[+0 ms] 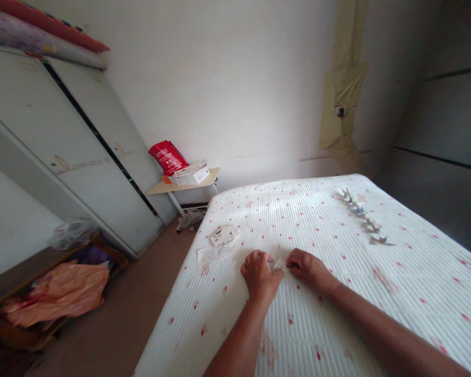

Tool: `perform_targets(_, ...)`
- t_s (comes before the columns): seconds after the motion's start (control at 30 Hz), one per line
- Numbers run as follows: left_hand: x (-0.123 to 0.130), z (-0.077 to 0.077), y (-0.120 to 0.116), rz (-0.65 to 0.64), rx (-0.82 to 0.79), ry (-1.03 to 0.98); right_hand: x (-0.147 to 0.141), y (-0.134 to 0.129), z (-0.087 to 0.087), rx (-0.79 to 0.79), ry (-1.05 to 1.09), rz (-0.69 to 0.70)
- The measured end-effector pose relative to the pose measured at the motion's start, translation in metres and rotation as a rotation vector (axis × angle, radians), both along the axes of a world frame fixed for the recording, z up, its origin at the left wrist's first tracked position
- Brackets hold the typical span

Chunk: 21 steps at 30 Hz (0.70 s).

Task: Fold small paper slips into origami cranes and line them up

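A small piece of printed paper (pixel 279 264) lies on the mattress (pixel 259 314) between my two hands. My left hand (pixel 259 269) is closed at its left edge, the thumb pressed along the paper and the fingers curled. From the other side my right hand (pixel 308 268) pinches the paper's right edge; its fingertips are partly hidden. Left of my left hand, several loose printed paper sheets (pixel 224 236) lie in a small pile. Farther off on the right stands a row of several folded paper birds (pixel 360 212), slightly blurred.
Beyond the mattress's far left corner, a small table (pixel 157 188) holds a red bag (pixel 168 157) and a white box (pixel 192 174). A grey cabinet (pixel 86 141) stands at left, near an orange plastic bag (pixel 63 293). A wall socket (pixel 340 111) is at the back.
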<state>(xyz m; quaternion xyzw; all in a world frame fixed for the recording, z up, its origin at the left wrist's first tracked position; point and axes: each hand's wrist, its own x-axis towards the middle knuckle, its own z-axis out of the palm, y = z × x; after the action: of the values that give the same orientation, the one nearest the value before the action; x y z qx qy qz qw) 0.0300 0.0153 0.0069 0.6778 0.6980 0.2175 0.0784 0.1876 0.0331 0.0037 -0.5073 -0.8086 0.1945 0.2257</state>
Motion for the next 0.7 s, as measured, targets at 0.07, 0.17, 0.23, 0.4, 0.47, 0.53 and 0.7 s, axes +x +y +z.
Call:
perform_targets(0.07, -0.002, 0.001, 0.000, -0.004, -0.002, -0.007, 0.000, 0.000, 0.001, 0.003, 0.004, 0.000)
perform_targets(0.17, -0.006, 0.002, 0.000, -0.009, -0.011, -0.014, 0.000, -0.001, 0.002, 0.000, 0.010, -0.001)
perform_targets(0.23, -0.008, 0.003, 0.000, -0.012, -0.016, -0.014, 0.000, -0.002, 0.003, -0.011, 0.010, 0.000)
perform_targets(0.4, -0.015, 0.003, 0.001, -0.028, -0.024, -0.018, 0.000, -0.002, 0.005, -0.018, 0.012, 0.005)
perform_targets(0.47, -0.018, 0.001, 0.002, -0.041, -0.014, -0.026, 0.001, -0.002, 0.005, -0.020, 0.012, 0.003)
perform_targets(0.53, -0.020, -0.002, 0.003, -0.055, 0.007, -0.036, 0.001, -0.002, 0.004, -0.018, 0.014, 0.000)
perform_targets(0.7, -0.018, 0.000, 0.001, -0.054, 0.015, -0.036, -0.002, -0.002, 0.004, -0.012, 0.010, -0.026)
